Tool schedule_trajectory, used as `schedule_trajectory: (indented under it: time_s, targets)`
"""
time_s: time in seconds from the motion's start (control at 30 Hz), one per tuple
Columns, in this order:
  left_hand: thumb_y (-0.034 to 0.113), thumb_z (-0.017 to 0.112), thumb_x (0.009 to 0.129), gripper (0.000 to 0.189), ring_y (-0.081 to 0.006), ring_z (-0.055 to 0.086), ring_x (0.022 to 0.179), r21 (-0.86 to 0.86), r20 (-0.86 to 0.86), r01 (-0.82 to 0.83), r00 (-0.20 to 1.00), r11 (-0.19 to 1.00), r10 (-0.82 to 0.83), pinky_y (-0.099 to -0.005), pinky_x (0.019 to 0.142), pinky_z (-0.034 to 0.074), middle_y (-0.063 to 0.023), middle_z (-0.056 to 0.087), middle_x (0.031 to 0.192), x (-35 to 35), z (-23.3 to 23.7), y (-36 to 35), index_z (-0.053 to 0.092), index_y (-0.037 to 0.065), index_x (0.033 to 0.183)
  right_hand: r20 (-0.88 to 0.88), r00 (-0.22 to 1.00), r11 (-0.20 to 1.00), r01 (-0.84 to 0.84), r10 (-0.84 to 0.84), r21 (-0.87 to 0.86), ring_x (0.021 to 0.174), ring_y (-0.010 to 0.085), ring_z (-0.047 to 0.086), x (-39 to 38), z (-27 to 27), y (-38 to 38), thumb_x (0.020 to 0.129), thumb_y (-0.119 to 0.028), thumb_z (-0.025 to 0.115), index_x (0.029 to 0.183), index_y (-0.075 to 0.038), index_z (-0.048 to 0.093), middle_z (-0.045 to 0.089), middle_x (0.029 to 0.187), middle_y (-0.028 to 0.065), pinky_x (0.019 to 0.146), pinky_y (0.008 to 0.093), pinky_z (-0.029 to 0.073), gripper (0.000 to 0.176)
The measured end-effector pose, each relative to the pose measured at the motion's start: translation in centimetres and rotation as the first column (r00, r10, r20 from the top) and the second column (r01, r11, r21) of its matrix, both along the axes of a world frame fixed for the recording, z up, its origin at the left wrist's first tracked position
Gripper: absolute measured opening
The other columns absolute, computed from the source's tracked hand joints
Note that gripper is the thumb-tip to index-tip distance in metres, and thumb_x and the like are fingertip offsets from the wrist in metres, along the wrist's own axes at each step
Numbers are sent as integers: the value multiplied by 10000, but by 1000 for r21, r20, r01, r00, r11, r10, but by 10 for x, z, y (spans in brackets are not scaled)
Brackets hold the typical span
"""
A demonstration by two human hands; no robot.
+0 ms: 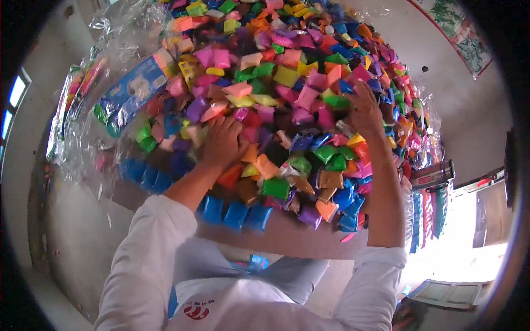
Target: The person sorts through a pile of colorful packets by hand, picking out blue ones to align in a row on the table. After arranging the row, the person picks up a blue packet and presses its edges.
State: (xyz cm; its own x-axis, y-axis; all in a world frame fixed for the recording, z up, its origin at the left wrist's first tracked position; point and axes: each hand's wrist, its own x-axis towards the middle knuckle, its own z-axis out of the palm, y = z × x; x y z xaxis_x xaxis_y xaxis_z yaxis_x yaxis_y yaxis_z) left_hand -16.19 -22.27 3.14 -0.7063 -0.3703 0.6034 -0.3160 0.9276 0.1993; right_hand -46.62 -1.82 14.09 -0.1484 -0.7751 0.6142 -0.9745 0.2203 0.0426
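A large heap of small, soft, brightly coloured packets (286, 76) covers the table (287, 238) in front of me. My left hand (223, 142) lies palm down on the near left part of the heap, fingers stretched out over pink and orange packets. At the right, my right hand (364, 113) reaches into the heap, its fingers apart beside a blue packet (346, 86) and a green packet (337, 101). Neither hand visibly grips a packet, though some fingertips are blurred. Under my left forearm runs a row of joined blue packets (234, 216).
Crumpled clear plastic (83, 143) and a blue printed package (135, 88) lie to the left of the heap. A dark cylinder (432, 174) is at the right edge, above hanging coloured strips (428, 215). The table's near edge is just before my lap.
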Motion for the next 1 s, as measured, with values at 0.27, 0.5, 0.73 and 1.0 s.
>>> schedule_trajectory:
  time_s: [0.27,0.5,0.73,1.0]
  targets:
    - [287,584,733,292,-342,539,995,-15,-10,-5,1000,1000,4,-468,911,415,-153,588,1004,-6,-10,-7,594,43,892,-9,981,937,188,-194,295,1267,326,449,-26,-9,14,780,12,478,1112,-73,645,464,1360,176,1084,396,343,381]
    - [263,562,710,232,-317,555,939,-2,-33,-4,999,1000,4,-453,853,436,-141,596,941,-3,-2,0,595,51,798,-142,988,980,92,-67,179,1267,302,455,4,-11,28,757,12,511,1123,-41,631,466,1358,176,1069,375,365,389]
    - [234,557,704,205,-347,547,932,24,-38,17,999,1000,-16,-475,845,430,-154,585,924,-7,-5,-4,565,39,767,-253,965,991,97,-71,92,1231,326,476,52,-22,38,780,-184,632,969,-56,691,576,1246,134,1013,451,396,236]
    - [218,551,700,201,-354,532,888,28,-5,3,1000,1000,-3,-467,839,423,-154,556,857,-3,1,2,552,29,768,-129,988,991,96,-83,98,1148,276,523,92,-13,48,698,-242,744,817,-53,686,655,995,97,966,433,399,231]
